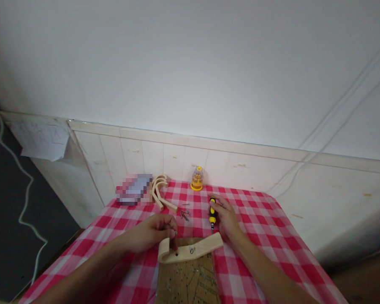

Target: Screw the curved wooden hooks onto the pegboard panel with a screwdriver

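My left hand (155, 232) is pinched on a small screw (175, 232), held just above the curled end of a curved wooden piece (190, 250). That piece lies across a brown board (190, 280) and has another screw (191, 250) in its middle. My right hand (226, 219) rests on the red-and-white checked tablecloth (259, 228), its fingers curled on a yellow-and-black screwdriver (212, 213) that points toward me.
Several loose screws (185, 214) lie between the hands. Curved wooden pieces (160, 192) are piled at the back, beside a blurred box (134, 190). A yellow screwdriver-bit holder (196, 179) stands by the white panelled wall. A white cable (25, 198) hangs at left.
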`<action>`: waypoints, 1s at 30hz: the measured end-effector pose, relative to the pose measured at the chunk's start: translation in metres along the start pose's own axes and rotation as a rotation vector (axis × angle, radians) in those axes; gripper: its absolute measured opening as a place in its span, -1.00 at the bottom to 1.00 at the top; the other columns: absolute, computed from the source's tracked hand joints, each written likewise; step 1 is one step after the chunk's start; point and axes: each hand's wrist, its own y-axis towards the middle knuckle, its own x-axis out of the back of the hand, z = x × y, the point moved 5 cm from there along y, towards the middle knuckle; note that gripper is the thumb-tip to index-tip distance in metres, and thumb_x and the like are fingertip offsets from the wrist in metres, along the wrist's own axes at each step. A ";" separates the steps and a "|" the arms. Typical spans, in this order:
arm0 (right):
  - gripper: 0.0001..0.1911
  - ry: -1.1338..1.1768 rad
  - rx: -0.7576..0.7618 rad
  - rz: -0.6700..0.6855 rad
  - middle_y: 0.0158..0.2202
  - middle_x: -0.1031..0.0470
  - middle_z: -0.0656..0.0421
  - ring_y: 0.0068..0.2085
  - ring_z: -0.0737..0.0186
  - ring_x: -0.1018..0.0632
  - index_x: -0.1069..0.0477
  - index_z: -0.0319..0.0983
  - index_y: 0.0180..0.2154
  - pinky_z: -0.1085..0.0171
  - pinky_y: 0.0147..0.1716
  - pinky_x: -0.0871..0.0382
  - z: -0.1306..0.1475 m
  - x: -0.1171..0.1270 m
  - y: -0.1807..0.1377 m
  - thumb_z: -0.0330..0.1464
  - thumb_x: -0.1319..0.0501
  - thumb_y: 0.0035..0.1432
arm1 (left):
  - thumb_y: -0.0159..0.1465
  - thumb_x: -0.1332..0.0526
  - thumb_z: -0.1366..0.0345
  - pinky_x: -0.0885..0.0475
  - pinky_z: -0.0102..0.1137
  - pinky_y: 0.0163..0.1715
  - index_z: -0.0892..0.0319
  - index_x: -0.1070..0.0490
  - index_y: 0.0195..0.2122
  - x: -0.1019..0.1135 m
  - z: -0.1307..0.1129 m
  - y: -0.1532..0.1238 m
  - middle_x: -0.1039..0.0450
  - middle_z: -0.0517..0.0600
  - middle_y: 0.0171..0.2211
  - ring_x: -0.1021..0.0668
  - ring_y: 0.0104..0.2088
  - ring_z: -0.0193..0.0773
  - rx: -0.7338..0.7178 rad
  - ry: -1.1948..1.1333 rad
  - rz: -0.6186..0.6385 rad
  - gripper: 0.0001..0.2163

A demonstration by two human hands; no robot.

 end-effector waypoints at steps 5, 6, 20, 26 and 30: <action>-0.57 0.002 -0.012 -0.006 -0.63 -0.42 0.31 -0.61 0.34 -0.38 -0.54 -0.20 -0.17 0.42 -0.69 -0.20 0.001 -0.001 0.000 -0.26 -0.44 -0.16 | 0.25 -0.36 -0.01 -0.33 -0.42 -0.37 0.19 -0.36 -0.30 -0.001 0.004 0.001 -0.62 0.03 -0.40 -0.62 -0.37 -0.23 -0.003 -0.030 0.057 -0.64; -0.57 0.000 -0.015 -0.005 -0.63 -0.43 0.30 -0.61 0.34 -0.38 -0.54 -0.20 -0.17 0.42 -0.69 -0.20 0.001 -0.001 0.000 -0.26 -0.44 -0.16 | 0.25 -0.36 -0.02 -0.31 -0.43 -0.38 0.19 -0.35 -0.30 -0.001 0.006 0.001 -0.61 0.03 -0.41 -0.61 -0.38 -0.25 -0.002 -0.043 0.054 -0.63; -0.63 -0.135 -0.036 0.003 -0.60 -0.39 0.30 -0.61 0.38 -0.30 -0.58 -0.18 -0.16 0.41 -0.67 -0.09 0.008 0.000 -0.008 -0.24 -0.40 -0.07 | 0.31 -0.28 -0.07 -0.26 -0.41 -0.31 0.16 -0.25 -0.28 -0.006 0.017 -0.009 -0.56 -0.02 -0.40 -0.49 -0.39 -0.31 -0.009 -0.154 0.026 -0.61; -0.63 -0.155 -0.048 0.005 -0.62 -0.41 0.30 -0.62 0.37 -0.31 -0.57 -0.18 -0.15 0.40 -0.67 -0.12 0.007 -0.001 -0.009 -0.23 -0.40 -0.05 | 0.36 -0.22 -0.03 -0.26 -0.40 -0.29 0.14 -0.24 -0.28 -0.007 0.019 -0.010 -0.59 -0.01 -0.41 -0.49 -0.39 -0.31 -0.004 -0.125 0.008 -0.66; -0.64 -0.156 -0.059 0.000 -0.61 -0.43 0.30 -0.61 0.37 -0.33 -0.57 -0.18 -0.15 0.41 -0.67 -0.12 0.007 -0.001 -0.010 -0.23 -0.41 -0.04 | 0.35 -0.23 -0.05 -0.24 -0.41 -0.34 0.14 -0.25 -0.26 -0.012 0.020 -0.011 -0.59 -0.01 -0.42 -0.49 -0.41 -0.31 -0.001 -0.180 0.060 -0.65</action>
